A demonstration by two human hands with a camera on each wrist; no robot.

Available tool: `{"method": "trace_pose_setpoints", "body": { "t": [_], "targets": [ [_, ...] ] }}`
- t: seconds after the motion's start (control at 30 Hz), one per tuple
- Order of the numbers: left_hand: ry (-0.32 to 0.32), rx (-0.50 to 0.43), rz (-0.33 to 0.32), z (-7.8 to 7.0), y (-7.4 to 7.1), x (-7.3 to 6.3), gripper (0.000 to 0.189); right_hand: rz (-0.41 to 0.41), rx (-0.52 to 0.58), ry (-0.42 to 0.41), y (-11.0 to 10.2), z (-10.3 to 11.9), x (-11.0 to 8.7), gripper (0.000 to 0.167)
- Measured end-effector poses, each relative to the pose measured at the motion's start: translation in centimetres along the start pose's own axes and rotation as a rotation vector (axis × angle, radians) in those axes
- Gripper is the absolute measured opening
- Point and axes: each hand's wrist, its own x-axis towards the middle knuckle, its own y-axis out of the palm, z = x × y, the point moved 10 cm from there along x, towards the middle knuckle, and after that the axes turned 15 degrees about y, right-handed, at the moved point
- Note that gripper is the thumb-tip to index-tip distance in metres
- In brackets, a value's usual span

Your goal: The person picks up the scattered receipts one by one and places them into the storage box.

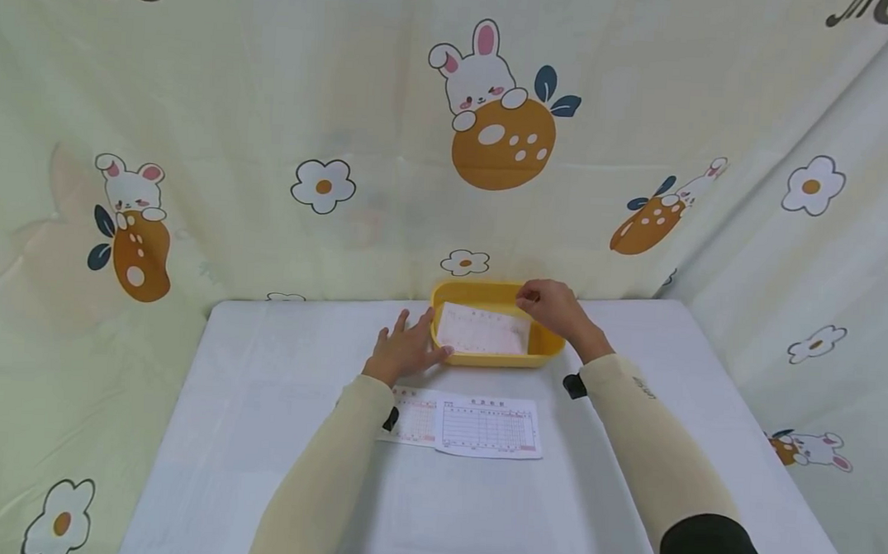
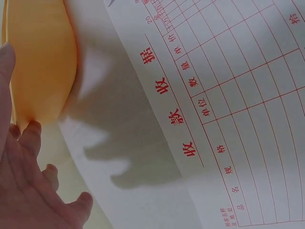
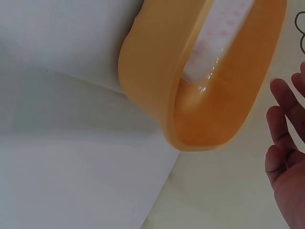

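Observation:
A yellow plastic basin (image 1: 496, 360) stands near the table's far edge, with a white sheet with faint pink print (image 1: 484, 330) inside it. My left hand (image 1: 409, 347) is at the basin's left end, fingers spread, with thumb and index finger touching its wall. In the left wrist view, the same fingertips meet the yellow side. Over the basin's back right rim is my right hand (image 1: 553, 308). The right wrist view shows that hand (image 3: 290, 157) apart from the basin, its fingers loosely bent and holding nothing visible.
In front of the basin lie two printed forms: a red-lined receipt (image 1: 415, 416), partly under a darker-lined sheet (image 1: 489, 428). A white cloth covers the table (image 1: 464, 509). A patterned curtain (image 1: 392, 101) hangs behind and at the sides.

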Motion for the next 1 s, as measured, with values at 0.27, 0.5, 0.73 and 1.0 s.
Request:
{"method": "trace_pose_setpoints", "body": {
  "t": [0.27,0.5,0.73,1.0],
  "targets": [
    [0.008,0.013,-0.013,-0.1,0.0,0.1,0.093,-0.003,0.024,0.026,-0.4,-0.3,-0.7,0.03],
    [0.016,0.019,-0.027,-0.1,-0.1,-0.1,0.092,-0.014,0.067,0.017,-0.7,-0.3,-1.3,0.03],
    [0.021,-0.006,-0.028,-0.1,-0.1,-0.1,0.092,-0.042,0.095,0.009,-1.5,-0.8,-2.6,0.03],
    [0.027,-0.026,-0.035,-0.1,-0.1,-0.1,0.094,-0.094,0.125,-0.074,-2.7,-1.8,-5.1,0.031]
  ]
}}
